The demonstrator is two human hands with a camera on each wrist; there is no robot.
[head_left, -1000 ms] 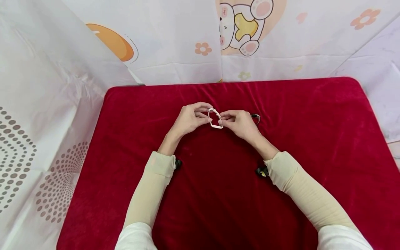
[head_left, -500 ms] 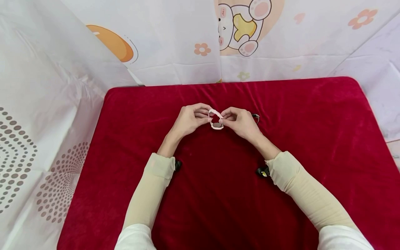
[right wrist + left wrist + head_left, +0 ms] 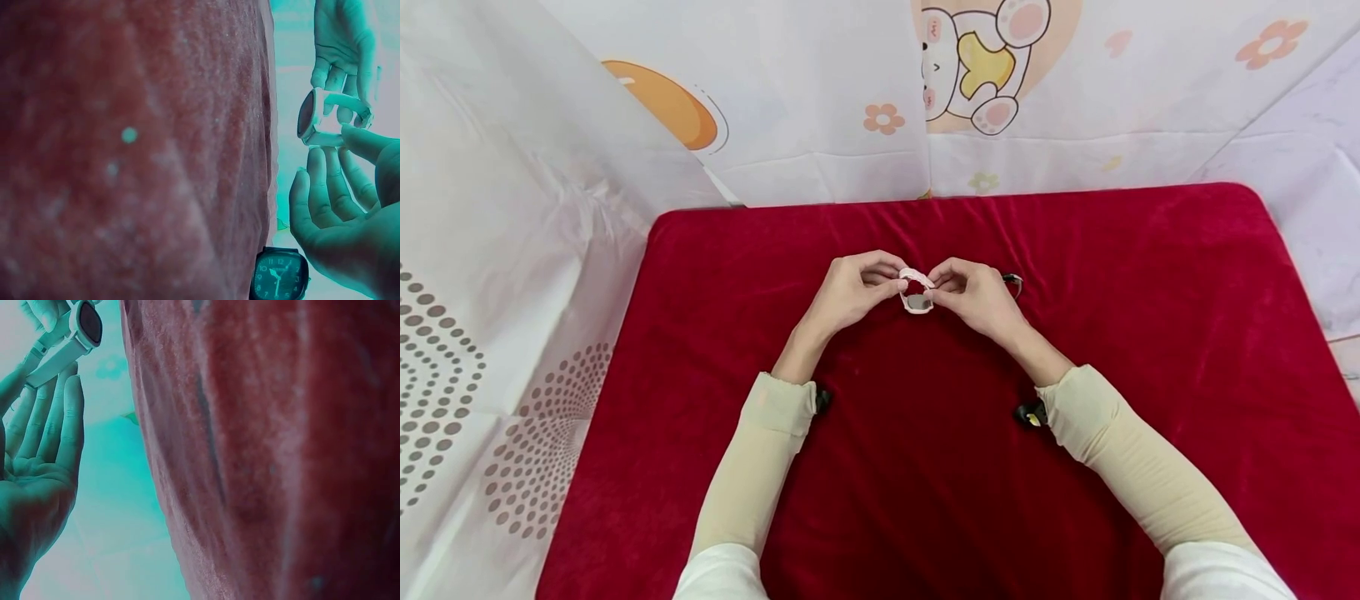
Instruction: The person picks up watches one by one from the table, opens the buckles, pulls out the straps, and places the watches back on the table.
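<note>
Nearest you, your two forearms in pale beige sleeves [image 3: 760, 467] reach forward over the red cloth [image 3: 925, 467] that covers the table, with a small dark object showing under each wrist. The cloth between your arms is bare and creased, and nothing lies between you and your hands.

Further out, above the middle of the cloth, your left hand [image 3: 850, 292] and right hand [image 3: 977, 296] meet fingertip to fingertip. Between them you hold a small white watch [image 3: 917, 293], its strap curled into a loop. Your left thumb and forefinger pinch the strap on its left side, while your other left fingers lie fairly straight in the left wrist view. Your right thumb and fingers pinch the strap on its right side, with the remaining fingers loosely bent under it. The watch is lifted off the cloth, its dark face [image 3: 306, 114] turned toward the table in the right wrist view.

Just beyond your right hand a second, dark watch [image 3: 279, 275] lies on the cloth, partly hidden by your knuckles in the head view.

Farthest off, white sheets printed with a cartoon bear [image 3: 970, 58], flowers and dots hang around the table.
</note>
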